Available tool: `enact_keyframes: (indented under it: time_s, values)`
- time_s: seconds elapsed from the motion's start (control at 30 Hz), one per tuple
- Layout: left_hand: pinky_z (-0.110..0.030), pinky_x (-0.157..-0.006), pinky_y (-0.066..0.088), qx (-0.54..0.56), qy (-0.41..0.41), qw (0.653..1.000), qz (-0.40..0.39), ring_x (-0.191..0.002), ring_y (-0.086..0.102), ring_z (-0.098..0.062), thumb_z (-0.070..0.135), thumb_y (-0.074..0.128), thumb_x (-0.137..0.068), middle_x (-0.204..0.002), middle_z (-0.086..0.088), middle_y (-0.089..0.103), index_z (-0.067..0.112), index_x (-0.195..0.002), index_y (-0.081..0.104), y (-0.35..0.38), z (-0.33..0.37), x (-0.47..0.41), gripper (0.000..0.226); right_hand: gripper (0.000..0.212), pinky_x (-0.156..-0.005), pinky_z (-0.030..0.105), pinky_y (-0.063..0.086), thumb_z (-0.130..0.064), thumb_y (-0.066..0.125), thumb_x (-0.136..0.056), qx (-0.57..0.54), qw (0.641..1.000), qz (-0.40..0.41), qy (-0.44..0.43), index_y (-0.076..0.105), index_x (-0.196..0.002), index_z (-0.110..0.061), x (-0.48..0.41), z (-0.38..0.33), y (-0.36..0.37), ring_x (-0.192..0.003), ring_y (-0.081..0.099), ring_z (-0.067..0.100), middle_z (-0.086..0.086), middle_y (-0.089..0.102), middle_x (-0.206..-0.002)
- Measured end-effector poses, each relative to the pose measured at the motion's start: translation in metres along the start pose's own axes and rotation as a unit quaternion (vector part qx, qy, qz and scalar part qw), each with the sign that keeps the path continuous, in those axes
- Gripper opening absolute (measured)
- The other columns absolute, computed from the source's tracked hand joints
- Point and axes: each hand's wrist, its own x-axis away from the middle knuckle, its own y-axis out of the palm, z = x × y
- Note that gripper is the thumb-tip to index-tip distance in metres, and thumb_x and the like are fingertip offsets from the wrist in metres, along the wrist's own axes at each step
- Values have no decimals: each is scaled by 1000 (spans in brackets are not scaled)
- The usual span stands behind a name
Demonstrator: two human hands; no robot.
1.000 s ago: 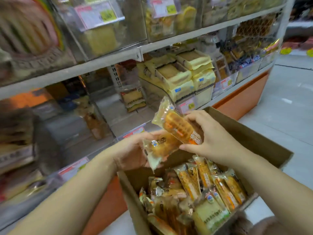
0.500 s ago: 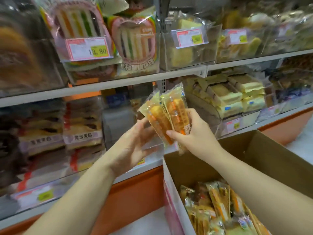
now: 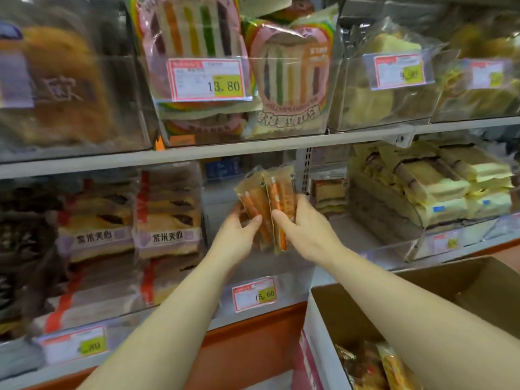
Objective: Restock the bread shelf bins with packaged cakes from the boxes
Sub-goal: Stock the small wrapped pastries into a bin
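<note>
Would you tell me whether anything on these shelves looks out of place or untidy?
Nothing looks spilled or torn. The yellow-wrapped packs on the right lie heaped at mixed angles, unlike the flat stacks on the left. The left hand and right hand grip packaged cakes.

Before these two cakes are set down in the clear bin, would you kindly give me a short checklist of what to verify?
1. Left hand grips the left cake: ok.
2. Right hand grips the right cake: ok.
3. Both cakes stand upright, side by side: ok.
4. The clear bin shows room below the cakes: ok, as far as its blurred inside shows.
5. The price tag reading 15.60 matches these cakes: cannot tell.
6. The cardboard box holds more cakes for the next round: ok.
</note>
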Motion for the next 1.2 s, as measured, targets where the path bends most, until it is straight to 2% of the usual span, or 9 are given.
enact_keyframes:
  time_s: [0.17, 0.3, 0.47, 0.57, 0.67, 0.8, 0.9, 0.97, 1.2]
  values:
    - [-51, -92, 51, -61, -24, 997, -32, -103, 64, -24, 46, 60, -83, -115, -3, 65, 28, -121, 54, 19, -25, -36, 43, 56, -87, 38, 51, -39, 71, -79, 19, 1000, 13, -5, 45, -125, -18, -17, 17, 4, -105, 61, 24, 4, 63, -115]
    - [-43, -94, 51, -45, -1, 995, -92, -103, 63, -24, 14, 57, -94, -109, -7, 67, 19, -108, 65, 31, -29, -47, 17, 59, -96, 41, 46, -23, 70, -82, 46, 998, 22, -46, 44, -134, -18, -24, 27, 7, -110, 59, 26, 5, 60, -123]
    - [-55, -89, 51, -49, -21, 996, -65, -98, 65, -36, 3, 56, -91, -107, -19, 68, 25, -93, 64, 45, -38, -59, 23, 41, -93, 36, 35, -21, 66, -81, 186, 977, 4, -100, 59, -121, -23, -30, 29, 9, -105, 55, 30, 3, 54, -116]
    - [-40, -83, 54, -93, -31, 993, -62, -92, 65, -28, 28, 61, -87, -98, -6, 69, 27, -91, 63, 44, -34, -62, 5, 33, -91, 33, 28, -30, 65, -84, 223, 969, -5, -107, 61, -117, -25, -30, 24, 6, -108, 53, 25, 0, 54, -115]
    - [-23, -74, 42, -111, -11, 994, -4, -84, 55, -10, 32, 65, -88, -87, 13, 57, 34, -87, 51, 42, -26, -62, 14, 27, -93, 34, 28, -38, 66, -83, 232, 965, -3, -124, 63, -107, -25, -25, 21, 1, -106, 53, 21, -2, 58, -109]
    - [-25, -81, 42, -135, 32, 990, 35, -91, 56, -15, 32, 64, -88, -95, 7, 56, 35, -79, 46, 38, -22, -62, 20, 20, -88, 34, 29, -33, 69, -80, 254, 955, -2, -154, 60, -95, -23, -19, 23, -5, -96, 57, 24, -4, 57, -100]
    - [-25, -78, 40, -133, 30, 990, 31, -89, 55, -15, 29, 56, -94, -93, 8, 55, 35, -79, 45, 36, -26, -65, 20, 28, -79, 29, 38, -19, 67, -82, 215, 960, -50, -170, 58, -108, -21, -19, 23, -6, -98, 57, 25, -1, 56, -107]
    - [-24, -74, 40, -119, 25, 992, 16, -88, 53, -12, 29, 53, -96, -89, 12, 53, 34, -86, 47, 34, -27, -66, 13, 41, -83, 36, 49, -13, 65, -84, 191, 965, -73, -165, 53, -122, -21, -21, 23, -7, -105, 57, 26, 3, 59, -115]
    - [-49, -93, 50, -66, 9, 997, -44, -103, 61, -24, 21, 57, -94, -108, 3, 62, 38, -91, 56, 32, -24, -64, 17, 53, -89, 40, 51, -1, 60, -84, 189, 960, -105, -178, 49, -129, -27, -27, 25, -8, -111, 58, 24, 3, 61, -123]
